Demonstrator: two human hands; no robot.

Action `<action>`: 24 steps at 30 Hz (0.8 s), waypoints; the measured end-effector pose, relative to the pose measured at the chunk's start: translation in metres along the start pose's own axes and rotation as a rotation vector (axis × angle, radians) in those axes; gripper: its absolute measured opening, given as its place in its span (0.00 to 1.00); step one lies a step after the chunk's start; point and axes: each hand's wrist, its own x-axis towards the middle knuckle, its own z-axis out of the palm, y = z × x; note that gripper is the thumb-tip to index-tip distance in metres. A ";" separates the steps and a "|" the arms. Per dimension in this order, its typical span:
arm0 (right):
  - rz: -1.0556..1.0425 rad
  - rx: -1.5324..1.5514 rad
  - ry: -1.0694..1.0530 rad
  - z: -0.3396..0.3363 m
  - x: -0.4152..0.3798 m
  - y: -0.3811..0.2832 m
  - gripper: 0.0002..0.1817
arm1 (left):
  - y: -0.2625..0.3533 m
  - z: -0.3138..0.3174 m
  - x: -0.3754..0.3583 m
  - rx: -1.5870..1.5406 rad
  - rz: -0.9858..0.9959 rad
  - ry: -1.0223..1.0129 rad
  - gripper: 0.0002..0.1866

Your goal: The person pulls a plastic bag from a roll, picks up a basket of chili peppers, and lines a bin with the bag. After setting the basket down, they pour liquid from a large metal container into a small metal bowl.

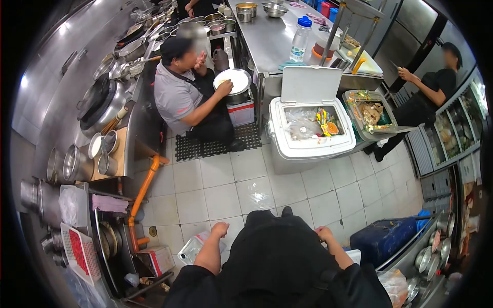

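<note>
The person's left hand (221, 229) hangs low beside a black apron (277, 256), fingers curled loosely, holding nothing, just above a clear container (192, 250) on the floor. The right hand (323, 233) rests at the apron's other side; whether it grips anything cannot be told. Ahead, across bare tiles (257, 195), stands an open white cooler (310, 128), with a bin (370, 115) of scraps beside it. A crouching co-worker (185, 97) holds a pot (233, 84) on a black mat (215, 146). An orange pipe (144, 190) leans by the left counter, and a blue crate (385, 238) sits to the right.
</note>
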 end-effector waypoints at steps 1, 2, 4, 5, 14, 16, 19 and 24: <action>0.014 0.013 -0.012 -0.005 -0.004 -0.004 0.07 | -0.004 0.007 0.001 -0.031 0.028 0.023 0.27; 0.018 0.019 -0.008 -0.008 -0.007 -0.011 0.07 | -0.002 0.007 0.005 -0.025 0.032 0.019 0.27; -0.005 -0.025 0.031 -0.014 -0.016 -0.020 0.06 | 0.000 0.011 0.012 0.169 0.167 -0.031 0.28; -0.058 -0.035 0.023 -0.016 -0.007 -0.013 0.06 | 0.004 0.014 0.027 0.213 0.317 0.023 0.28; -0.018 0.315 0.011 -0.045 -0.032 -0.006 0.07 | 0.249 -0.068 0.015 -0.508 0.664 0.029 0.09; 0.016 0.431 0.024 -0.049 -0.029 0.017 0.07 | 0.273 -0.048 0.015 -0.328 0.655 -0.110 0.10; 0.165 0.611 0.108 -0.054 -0.022 0.076 0.07 | 0.286 0.012 0.028 -0.109 0.428 -0.178 0.13; -0.047 0.103 0.346 -0.076 -0.002 0.172 0.16 | 0.264 0.109 0.069 0.890 0.923 -0.209 0.13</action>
